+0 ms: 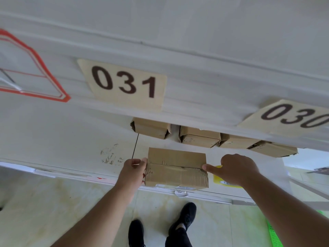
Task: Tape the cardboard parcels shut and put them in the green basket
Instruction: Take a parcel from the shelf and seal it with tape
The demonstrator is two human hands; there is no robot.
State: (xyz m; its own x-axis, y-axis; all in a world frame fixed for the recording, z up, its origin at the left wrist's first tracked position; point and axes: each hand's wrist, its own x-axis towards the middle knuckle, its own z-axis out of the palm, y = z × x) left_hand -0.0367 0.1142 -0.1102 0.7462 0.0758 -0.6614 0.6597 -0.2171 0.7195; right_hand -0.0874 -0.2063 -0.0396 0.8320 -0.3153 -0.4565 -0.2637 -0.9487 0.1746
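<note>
While both hands steady one parcel (pixel 177 168) at the near edge of the white worktop (pixel 71 132), its centre seam looks ragged and, as far as can be seen, untaped. The flaps could spring apart if either hand lets go before tape crosses them. The parcel also sits so close to the edge that a sideways push could tip it to the floor.

The left hand (pixel 134 171) reaches up from below with the arm nearly straight. Its fingers (pixel 143 162) curl around the parcel's left end, and something thin and pale seems pinched there; it may be tape, but that is too small to tell. The right hand (pixel 236 169) comes in from the other side, knuckles up. Its thumb and fingers (pixel 207 167) press against the parcel's right end at the seam. Whether they grip or only push cannot be told.

Just behind the right hand lies a yellow object (pixel 218 178), mostly hidden. Beyond the fingers, well back, four more parcels (pixel 199 137) line the wall under signs reading 031 (pixel 124 82) and 030 (pixel 292 116). Low and right of the right arm, a green strip (pixel 272 232) shows, probably the basket.
</note>
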